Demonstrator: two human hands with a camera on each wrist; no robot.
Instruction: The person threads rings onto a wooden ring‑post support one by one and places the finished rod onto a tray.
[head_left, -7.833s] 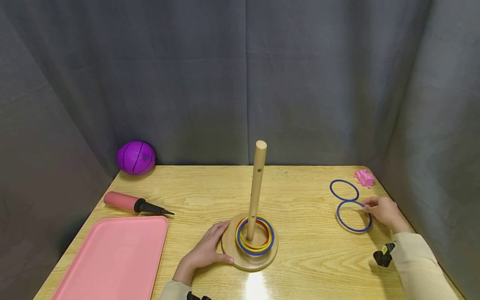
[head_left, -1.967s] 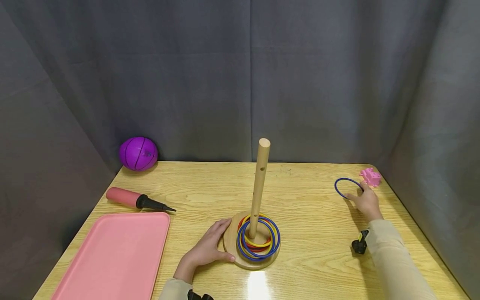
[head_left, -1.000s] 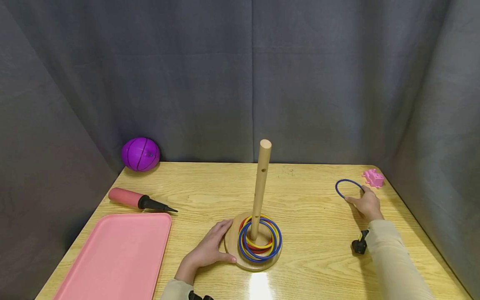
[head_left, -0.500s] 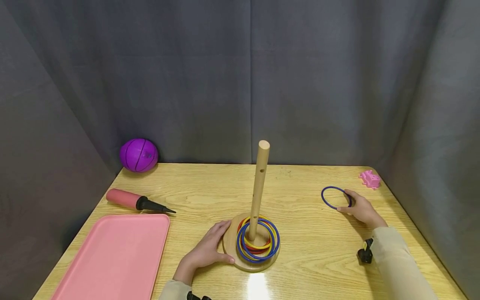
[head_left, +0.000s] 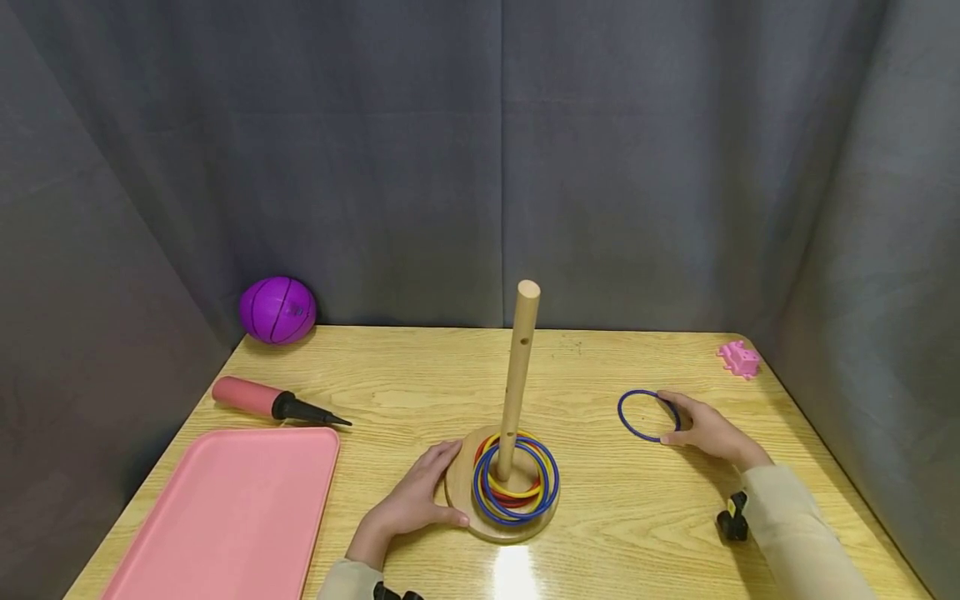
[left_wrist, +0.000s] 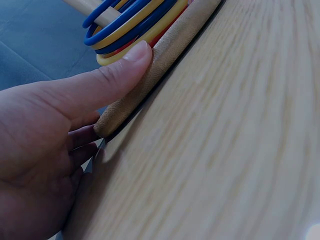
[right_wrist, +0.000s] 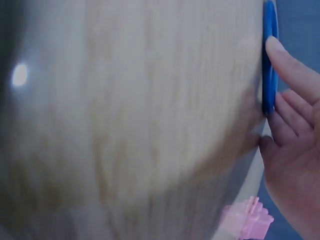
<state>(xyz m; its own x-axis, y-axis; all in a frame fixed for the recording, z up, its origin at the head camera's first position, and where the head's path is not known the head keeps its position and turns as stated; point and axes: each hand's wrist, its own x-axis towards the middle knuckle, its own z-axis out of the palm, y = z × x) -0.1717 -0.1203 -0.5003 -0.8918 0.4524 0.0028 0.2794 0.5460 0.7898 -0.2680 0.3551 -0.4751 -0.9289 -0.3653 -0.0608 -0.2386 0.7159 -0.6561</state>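
Note:
A wooden peg stand [head_left: 519, 367] rises from a round base [head_left: 501, 527] at the table's middle, with several blue, yellow and red rings [head_left: 516, 483] stacked round the peg. My left hand [head_left: 442, 483] cups the base's left rim. In the left wrist view its thumb [left_wrist: 100, 85] lies along the base's rim [left_wrist: 170, 50], beside the rings [left_wrist: 125, 22]. My right hand [head_left: 670, 423] pinches the right side of a thin blue ring [head_left: 633, 412], to the right of the stand. In the right wrist view the fingers [right_wrist: 292, 67] sit against the blue ring [right_wrist: 270, 60].
A pink tray [head_left: 225, 517] lies at the front left of the wooden table [head_left: 600, 517]. Behind it is a pink-and-black pump [head_left: 262, 402], and a purple ball [head_left: 277, 310] sits in the back left corner. A small pink toy [head_left: 740, 358] [right_wrist: 247, 220] is at the back right. Grey curtains close in three sides.
My right hand has carried the blue ring from beside the pink toy leftward and nearer, toward the stand. The second blue ring, on the table 7.8 s ago, has gone. The left hand has stayed.

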